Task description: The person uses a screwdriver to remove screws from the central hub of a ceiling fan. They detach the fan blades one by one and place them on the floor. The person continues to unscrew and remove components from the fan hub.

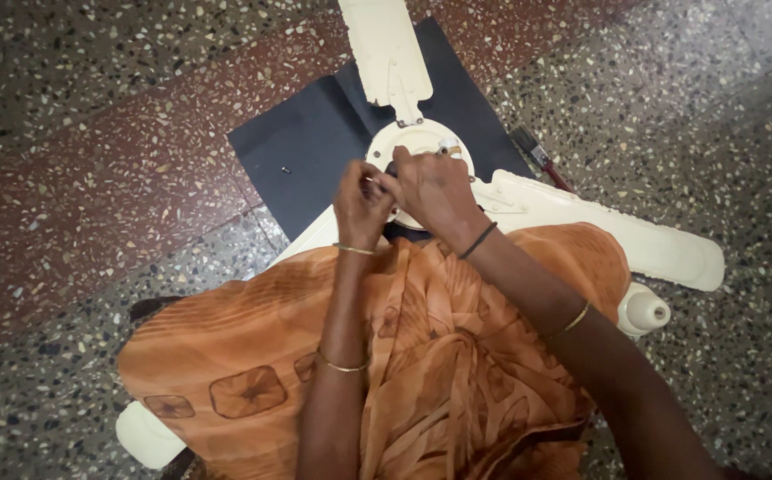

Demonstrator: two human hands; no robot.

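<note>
Nearest the camera, orange patterned cloth (422, 373) is draping over the person's lap, with both forearms reaching forward across it. The left hand (361, 206) is curling narrowly, its fingertips pinching something too small to make out, right against the right hand (435, 191). The right hand is lying knuckles-up with fingers bent down over the middle of the cream ceiling fan hub (417, 147); whether it is gripping anything cannot be told, since the palm is hiding the spot. The hub is sitting directly under and just beyond both hands.

One cream fan blade (608, 233) is stretching away to the right of the right hand, another (388, 53) is running straight ahead past the hub, and a third is passing beneath the cloth, its tip (141, 436) showing well behind the left hand. A dark mat (306, 142) is lying under the hub on the speckled floor (92, 107); a small screw (285, 168) is resting on it, left of the left hand. A paintbrush (537, 158) is lying beyond the right hand, to its right.
</note>
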